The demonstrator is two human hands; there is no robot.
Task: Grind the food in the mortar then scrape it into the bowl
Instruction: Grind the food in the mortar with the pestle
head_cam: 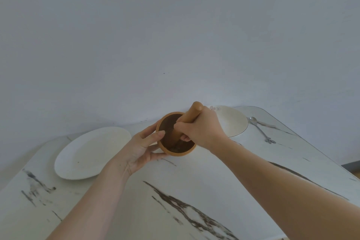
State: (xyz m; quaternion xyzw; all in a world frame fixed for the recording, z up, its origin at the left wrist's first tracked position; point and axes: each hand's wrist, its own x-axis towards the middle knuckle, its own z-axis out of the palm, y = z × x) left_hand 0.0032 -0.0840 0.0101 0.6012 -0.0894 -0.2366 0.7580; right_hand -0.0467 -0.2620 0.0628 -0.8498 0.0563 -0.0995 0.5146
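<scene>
Mortar (176,153) near far edge of table (194,181)

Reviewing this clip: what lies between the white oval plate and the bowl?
In the head view, the mortar stands there, the left hand holding its side and the right hand gripping the pestle inside it.

one mortar (176,154), one pestle (191,115), one bowl (233,122), one plate (87,154), one spoon (260,128) — all on one table (194,181); two hands — a left hand (140,148) and a right hand (202,130).
</scene>
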